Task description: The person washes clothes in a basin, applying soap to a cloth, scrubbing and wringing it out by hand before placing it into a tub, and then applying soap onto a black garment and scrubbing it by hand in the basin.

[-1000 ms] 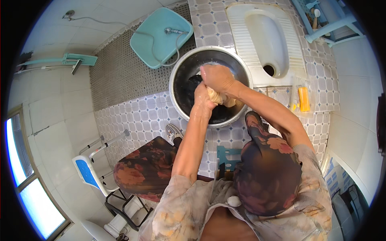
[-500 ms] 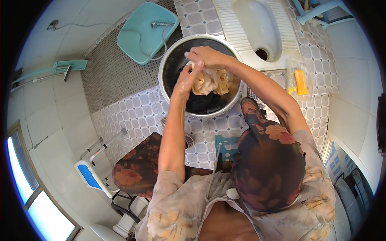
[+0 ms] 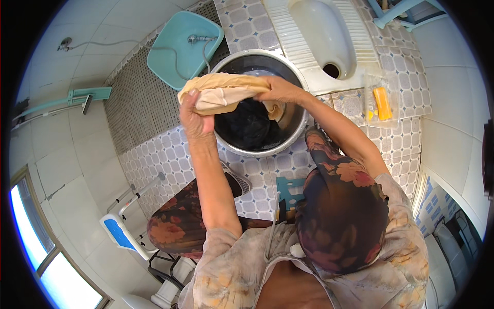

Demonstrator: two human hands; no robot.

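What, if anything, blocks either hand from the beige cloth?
Nothing visible: the left hand grips the beige cloth at its left end, the right hand at its right. The dark bundle lies lower, in the metal basin.

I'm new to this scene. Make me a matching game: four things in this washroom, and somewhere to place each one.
Things:
1. Cream cloth
2. Black cloth
3. Turquoise plastic basin
4. Orange bar

Places or states:
A. Under a shower head and its hose
B. Held up between the left hand and right hand
C. With clear plastic around it, near the squat toilet
D. Lying low in the round metal basin

Pairs: 1-B, 2-D, 3-A, 4-C
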